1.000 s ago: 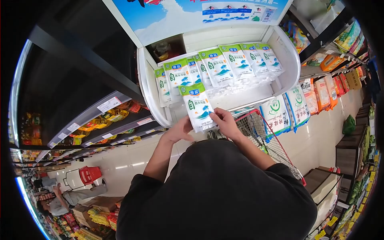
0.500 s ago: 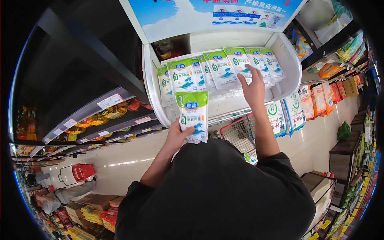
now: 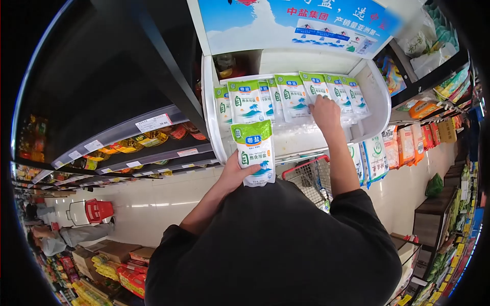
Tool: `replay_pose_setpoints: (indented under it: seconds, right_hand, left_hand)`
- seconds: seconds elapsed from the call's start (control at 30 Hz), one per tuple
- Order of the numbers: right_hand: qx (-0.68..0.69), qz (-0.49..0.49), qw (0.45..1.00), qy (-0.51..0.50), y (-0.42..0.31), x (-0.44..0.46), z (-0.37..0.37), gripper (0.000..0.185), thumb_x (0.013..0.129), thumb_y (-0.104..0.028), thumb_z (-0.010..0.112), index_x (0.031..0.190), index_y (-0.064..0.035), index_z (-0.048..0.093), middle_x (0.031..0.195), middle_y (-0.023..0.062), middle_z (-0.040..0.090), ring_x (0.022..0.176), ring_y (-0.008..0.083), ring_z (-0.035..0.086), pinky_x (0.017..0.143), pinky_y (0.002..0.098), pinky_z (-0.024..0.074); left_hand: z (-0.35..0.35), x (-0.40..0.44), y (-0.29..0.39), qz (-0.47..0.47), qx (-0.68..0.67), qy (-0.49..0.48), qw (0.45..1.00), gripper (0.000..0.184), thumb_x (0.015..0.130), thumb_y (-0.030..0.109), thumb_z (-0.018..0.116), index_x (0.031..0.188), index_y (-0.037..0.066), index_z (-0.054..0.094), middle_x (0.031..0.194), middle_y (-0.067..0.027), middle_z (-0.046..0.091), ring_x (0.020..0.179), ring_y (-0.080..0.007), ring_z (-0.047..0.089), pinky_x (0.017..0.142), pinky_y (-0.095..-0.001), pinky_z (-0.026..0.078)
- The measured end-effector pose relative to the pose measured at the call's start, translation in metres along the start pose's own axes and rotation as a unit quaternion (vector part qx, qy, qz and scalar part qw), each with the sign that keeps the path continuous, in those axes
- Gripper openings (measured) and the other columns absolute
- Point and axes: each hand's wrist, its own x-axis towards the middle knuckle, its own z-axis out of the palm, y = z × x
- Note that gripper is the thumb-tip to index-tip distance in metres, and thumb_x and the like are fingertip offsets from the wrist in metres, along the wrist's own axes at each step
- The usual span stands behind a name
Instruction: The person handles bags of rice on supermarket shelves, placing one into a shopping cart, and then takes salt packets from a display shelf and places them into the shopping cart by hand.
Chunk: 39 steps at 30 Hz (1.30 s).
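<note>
White bin [image 3: 378,97]: carries a row of packets [image 3: 250,104] along its far side.
Left hand [image 3: 236,172]: grasping the held packet [image 3: 259,148], which is upright at the bin's near edge, left of its middle.
Right hand [image 3: 326,113]: over the bin, fingers curled at a row packet [image 3: 312,80]; cannot tell whether they grip it.
Shopping cart [image 3: 309,178]: at the bin's near side.
Blue sign [image 3: 275,38]: behind the bin.

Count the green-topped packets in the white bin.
8 visible, left to right: first packet, second packet overlapping it, partly covered third packet and fourth packet, fifth packet, sixth packet partly behind the right hand, seventh packet, eighth packet. Others may be hidden.
</note>
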Motion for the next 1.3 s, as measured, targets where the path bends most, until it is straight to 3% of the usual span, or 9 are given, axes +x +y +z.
replay_pose_setpoints:
  seconds: [0.27, 0.57, 0.63, 0.73, 0.8, 0.9, 1.0, 1.13, 1.3]
  right_hand:
    - [-0.055, -0.013, 0.998, 0.003, 0.009, 0.012, 0.004, 0.012, 0.088, -0.013, 0.066, 0.084, -0.0022, 0.068, 0.078, 0.0183, 0.072, 0.077, 0.0373, 0.075, 0.072, 0.0447, 0.0610]
    - [0.243, 0.039, 0.966, 0.080, -0.047, -0.050, -0.132, 0.022, 0.094, -0.017, 0.063, 0.105, -0.0013, 0.075, 0.077, 0.0214, 0.071, 0.068, 0.0384, 0.070, 0.064, 0.0484, 0.0555]
    - [0.261, -0.066, 0.957, 0.107, -0.082, -0.086, -0.117, 0.015, 0.094, -0.014, 0.064, 0.103, -0.0046, 0.072, 0.072, 0.0177, 0.068, 0.064, 0.0371, 0.068, 0.058, 0.0486, 0.0537]
    - [0.262, -0.197, 0.942, -0.070, -0.147, -0.134, -0.106, 0.007, 0.092, -0.012, 0.066, 0.092, -0.0055, 0.067, 0.082, 0.0138, 0.071, 0.071, 0.0351, 0.071, 0.063, 0.0483, 0.0558]
    - [0.218, -0.257, 0.939, 0.062, -0.159, -0.145, -0.087, 0.012, 0.092, -0.016, 0.069, 0.088, -0.0055, 0.066, 0.079, 0.0094, 0.069, 0.069, 0.0316, 0.071, 0.060, 0.0459, 0.0559]
    - [0.285, -0.329, 0.894, -0.106, -0.144, -0.125, -0.120, 0.020, 0.094, -0.021, 0.073, 0.103, -0.0034, 0.073, 0.091, 0.0101, 0.076, 0.074, 0.0244, 0.074, 0.062, 0.0358, 0.0574]
    - [0.558, -0.125, 0.805, -0.159, -0.108, -0.100, -0.115, 0.027, 0.094, -0.021, 0.075, 0.114, -0.0022, 0.075, 0.095, 0.0099, 0.078, 0.070, 0.0240, 0.073, 0.065, 0.0329, 0.0563]
    - [0.415, 0.074, 0.898, 0.129, -0.050, -0.032, -0.055, 0.046, 0.092, -0.026, 0.079, 0.126, 0.0039, 0.070, 0.111, 0.0195, 0.076, 0.095, 0.0328, 0.073, 0.083, 0.0408, 0.0570]
    - [0.209, 0.110, 0.969, 0.079, -0.018, -0.011, 0.023, 0.071, 0.085, -0.039, 0.084, 0.135, 0.0061, 0.062, 0.124, 0.0303, 0.068, 0.117, 0.0424, 0.064, 0.100, 0.0483, 0.0514]
  left_hand:
    - [0.000, -0.001, 0.003, -0.011, -0.012, -0.017, 1.000, 0.057, 0.093, -0.002, 0.073, 0.144, -0.002, 0.046, 0.133, -0.0149, 0.068, 0.121, -0.0235, 0.068, 0.103, -0.0398, 0.056]
    - [0.000, 0.008, -0.016, -0.016, -0.156, 0.017, 0.987, 0.051, 0.103, 0.008, 0.064, 0.150, 0.001, 0.043, 0.141, -0.0143, 0.062, 0.129, -0.0249, 0.062, 0.109, -0.0423, 0.051]
    - [0.008, 0.013, -0.011, -0.018, -0.228, 0.041, 0.973, 0.053, 0.104, 0.011, 0.063, 0.152, 0.002, 0.041, 0.144, -0.0142, 0.060, 0.131, -0.0253, 0.060, 0.111, -0.0432, 0.050]
    - [0.011, 0.014, -0.008, 0.016, -0.317, 0.009, 0.948, 0.059, 0.105, 0.018, 0.062, 0.157, 0.003, 0.036, 0.149, -0.0132, 0.055, 0.135, -0.0257, 0.056, 0.113, -0.0454, 0.047]
    - [0.010, 0.011, -0.013, 0.021, -0.249, 0.038, 0.968, 0.059, 0.103, 0.015, 0.065, 0.154, 0.002, 0.039, 0.147, -0.0120, 0.057, 0.134, -0.0251, 0.058, 0.113, -0.0448, 0.047]
    - [0.011, 0.000, -0.005, -0.016, -0.214, 0.078, 0.974, 0.050, 0.100, 0.007, 0.066, 0.146, 0.000, 0.048, 0.138, -0.0134, 0.063, 0.124, -0.0255, 0.064, 0.105, -0.0424, 0.053]
    - [0.014, -0.003, -0.010, -0.018, -0.248, 0.106, 0.963, 0.044, 0.095, -0.002, 0.069, 0.137, -0.002, 0.058, 0.128, -0.0153, 0.070, 0.115, -0.0264, 0.071, 0.099, -0.0411, 0.058]
    - [0.019, -0.015, 0.002, -0.060, -0.179, 0.040, 0.981, 0.056, 0.089, -0.009, 0.072, 0.141, -0.001, 0.054, 0.133, -0.0173, 0.068, 0.121, -0.0299, 0.068, 0.104, -0.0457, 0.057]
    - [0.019, -0.018, -0.001, -0.038, -0.151, 0.005, 0.988, 0.054, 0.089, -0.007, 0.075, 0.139, 0.001, 0.057, 0.133, -0.0156, 0.068, 0.121, -0.0274, 0.068, 0.103, -0.0424, 0.057]
